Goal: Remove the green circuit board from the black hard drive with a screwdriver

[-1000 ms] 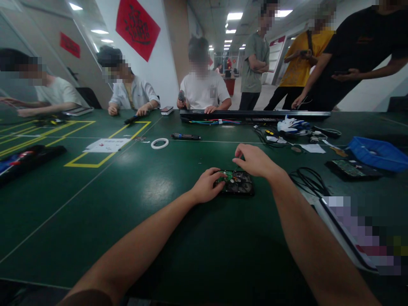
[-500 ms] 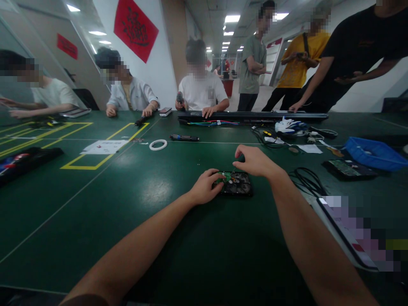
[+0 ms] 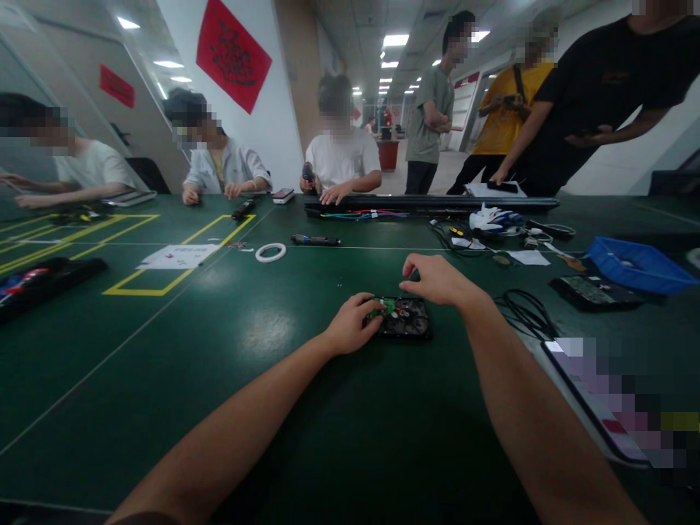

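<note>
A small black device with a green circuit board (image 3: 405, 318) lies flat on the green table (image 3: 230, 379) in front of me. My left hand (image 3: 350, 325) grips its left edge, fingers curled round the green board end. My right hand (image 3: 432, 278) hovers just above the device's far side, fingers bent down and pinched together; what they hold, if anything, is too small to make out.
A black cable coil (image 3: 522, 310) lies right of the device, a blue tray (image 3: 637, 264) and a circuit board (image 3: 593, 290) farther right. A white tape ring (image 3: 271, 252), a screwdriver (image 3: 316, 240) and a long black panel (image 3: 432, 204) lie beyond. Several people sit or stand round the table's far side.
My hands and the device have barely moved. The seated person opposite has shifted a hand along the long black panel; the view has tilted slightly.
</note>
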`<action>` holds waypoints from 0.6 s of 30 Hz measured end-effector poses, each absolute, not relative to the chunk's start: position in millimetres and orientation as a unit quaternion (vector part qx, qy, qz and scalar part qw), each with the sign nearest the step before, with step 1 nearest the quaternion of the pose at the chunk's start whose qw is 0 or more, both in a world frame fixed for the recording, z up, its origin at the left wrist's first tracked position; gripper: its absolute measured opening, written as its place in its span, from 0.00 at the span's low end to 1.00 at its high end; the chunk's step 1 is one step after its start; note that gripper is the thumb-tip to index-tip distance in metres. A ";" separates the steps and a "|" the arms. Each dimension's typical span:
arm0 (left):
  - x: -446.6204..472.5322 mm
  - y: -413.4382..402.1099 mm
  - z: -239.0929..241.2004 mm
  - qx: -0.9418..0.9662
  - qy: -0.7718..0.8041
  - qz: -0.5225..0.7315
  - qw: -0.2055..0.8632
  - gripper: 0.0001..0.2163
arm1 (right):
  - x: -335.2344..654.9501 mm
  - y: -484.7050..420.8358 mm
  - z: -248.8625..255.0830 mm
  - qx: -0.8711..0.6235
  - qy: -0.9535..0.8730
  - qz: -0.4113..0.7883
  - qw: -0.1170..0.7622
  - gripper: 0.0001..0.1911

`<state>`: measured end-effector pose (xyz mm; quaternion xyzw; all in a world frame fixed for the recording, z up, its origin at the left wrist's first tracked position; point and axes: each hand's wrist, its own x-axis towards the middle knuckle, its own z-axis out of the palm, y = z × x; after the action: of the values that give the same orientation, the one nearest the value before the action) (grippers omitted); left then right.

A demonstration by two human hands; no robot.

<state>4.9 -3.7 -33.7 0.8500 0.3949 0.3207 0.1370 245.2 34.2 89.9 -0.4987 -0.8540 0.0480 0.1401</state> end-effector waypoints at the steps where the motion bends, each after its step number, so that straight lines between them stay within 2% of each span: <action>1: 5.1 -4.0 -33.2 0.850 0.395 0.321 0.138 0.15 | 245.4 33.9 90.1 -0.496 -0.855 0.055 0.138 0.11; 4: 5.5 -5.4 -31.4 0.850 0.394 0.320 0.141 0.15 | 246.3 33.4 90.0 -0.481 -0.862 0.068 0.142 0.13; 18: 5.8 -4.1 -33.0 0.849 0.396 0.320 0.139 0.15 | 245.4 37.2 88.7 -0.478 -0.855 0.051 0.193 0.11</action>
<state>5.8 -4.1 -33.0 0.8493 0.3956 0.3205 0.1394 245.4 37.2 88.7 -0.4780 -0.8554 0.0511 0.1931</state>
